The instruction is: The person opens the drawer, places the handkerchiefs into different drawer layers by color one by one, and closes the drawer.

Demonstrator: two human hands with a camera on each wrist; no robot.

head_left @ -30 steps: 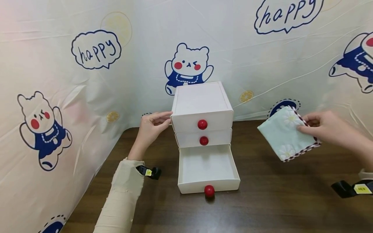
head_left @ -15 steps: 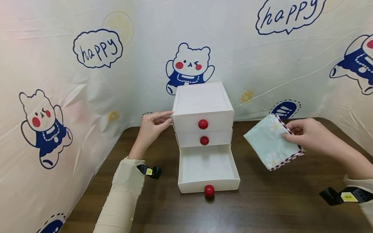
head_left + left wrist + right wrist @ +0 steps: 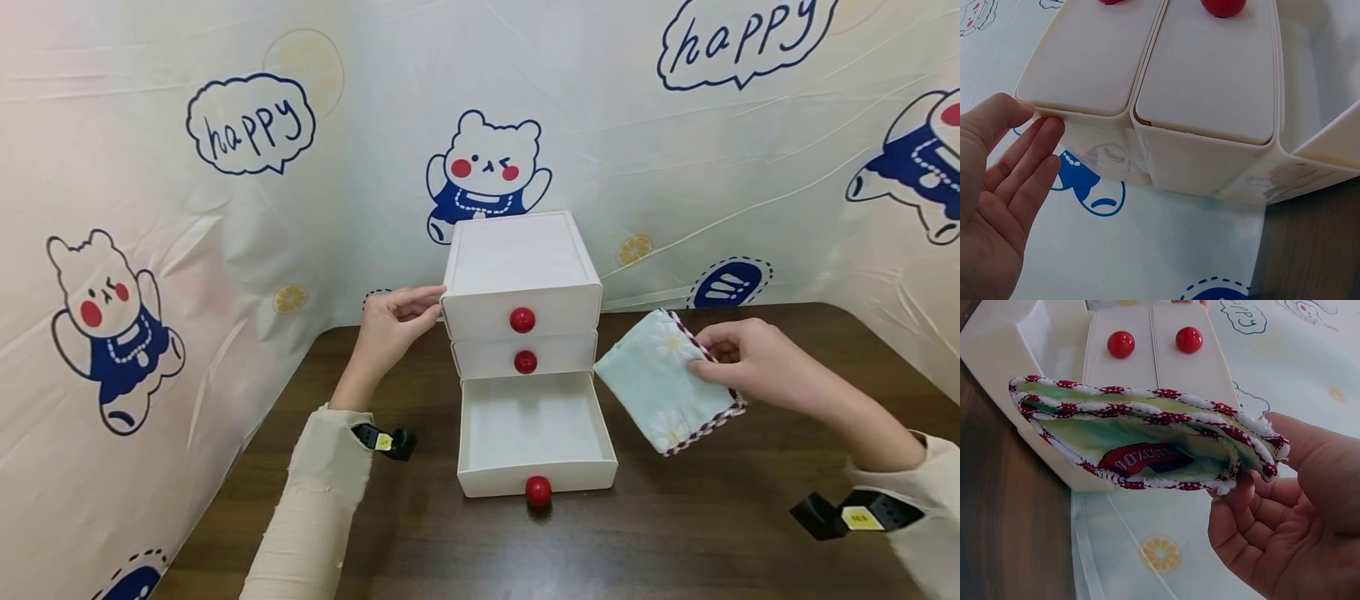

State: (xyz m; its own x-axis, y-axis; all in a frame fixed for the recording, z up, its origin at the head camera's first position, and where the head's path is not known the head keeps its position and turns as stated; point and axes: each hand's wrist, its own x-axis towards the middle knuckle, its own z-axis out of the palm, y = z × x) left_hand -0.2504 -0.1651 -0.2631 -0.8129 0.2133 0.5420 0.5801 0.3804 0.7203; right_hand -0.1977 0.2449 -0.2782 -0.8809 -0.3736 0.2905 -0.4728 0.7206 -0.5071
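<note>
A small white cabinet (image 3: 522, 250) with red knobs stands at the middle of the table. Its two upper drawers are closed, while the bottom drawer (image 3: 534, 425) is pulled out and has nothing in it. At the cabinet's upper left edge, my left hand (image 3: 393, 325) rests its thumb and fairly straight fingertips against the corner. My right hand (image 3: 750, 362) pinches a folded pale green handkerchief (image 3: 663, 379) with white daisies between thumb and fingers, just right of the open drawer. In the right wrist view, the handkerchief's red-and-white stitched edges and a red label (image 3: 1144, 457) show.
The dark wooden table (image 3: 675, 533) carries the cabinet. Behind it hangs a pale cloth backdrop (image 3: 375, 167) with printed bears. A round red knob (image 3: 538, 492) sticks out from the drawer's front.
My right hand has moved left and slightly down with the handkerchief, bringing it close to the open drawer. My left hand stays at the cabinet's corner.
</note>
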